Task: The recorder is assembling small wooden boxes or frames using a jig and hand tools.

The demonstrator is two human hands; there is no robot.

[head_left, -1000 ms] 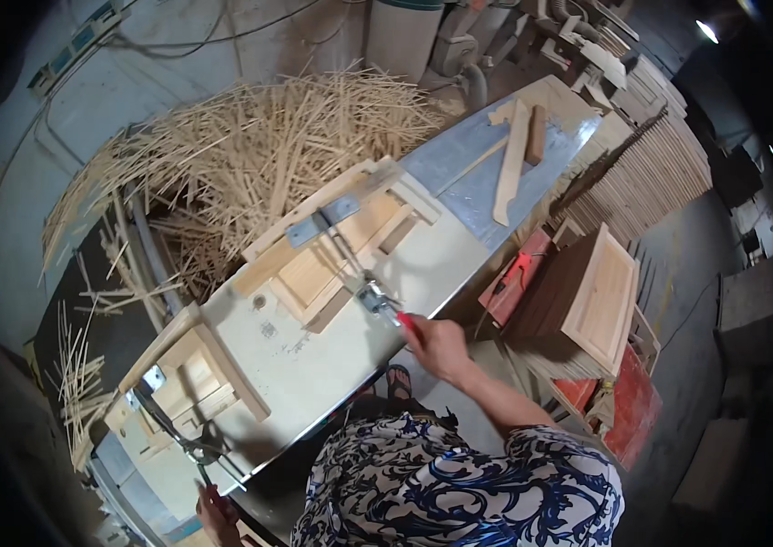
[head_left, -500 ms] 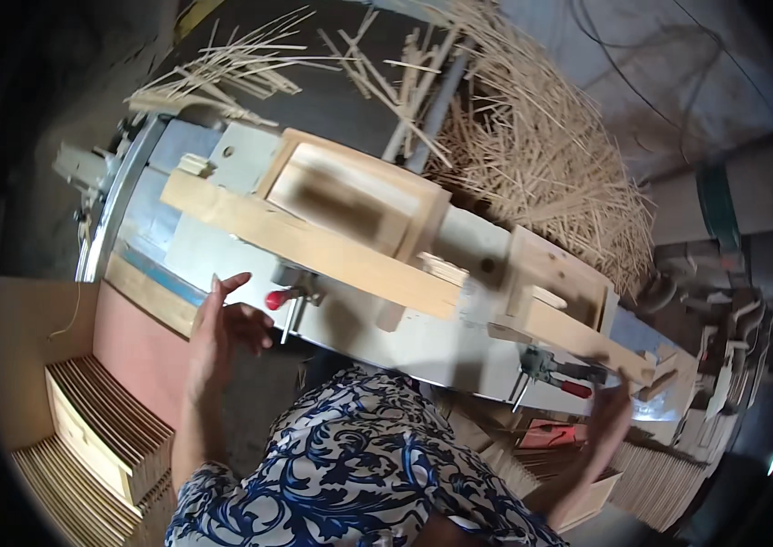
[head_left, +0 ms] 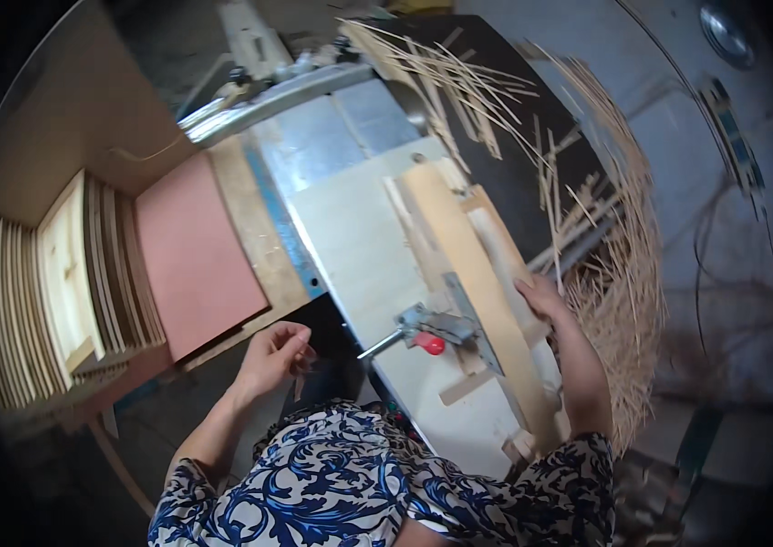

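My left hand point(head_left: 277, 354) hovers near the bench's front edge, its fingers curled in and the thumb against them, with nothing visible in it. Reaching across the long wooden bar point(head_left: 473, 273), my right hand point(head_left: 546, 299) closes on the far side of a rectangular wooden frame point(head_left: 494, 228); its fingertips are partly hidden. The frame lies behind the bar on a pale board point(head_left: 341, 214). A metal toggle clamp point(head_left: 441, 324) with a red-tipped handle point(head_left: 428, 343) is fixed in front of the bar.
At left, stacks of thin wooden panels point(head_left: 3, 310) stand beside a pink board point(head_left: 195, 255). Thin offcut strips point(head_left: 468, 77) litter the dark surface at the back, with a large heap point(head_left: 632, 346) at right. A metal rail point(head_left: 277, 102) edges the machine table.
My view has swung left. My right hand has gone from the right-hand clamp to the wooden frame. My left hand's fingers have curled in from spread.
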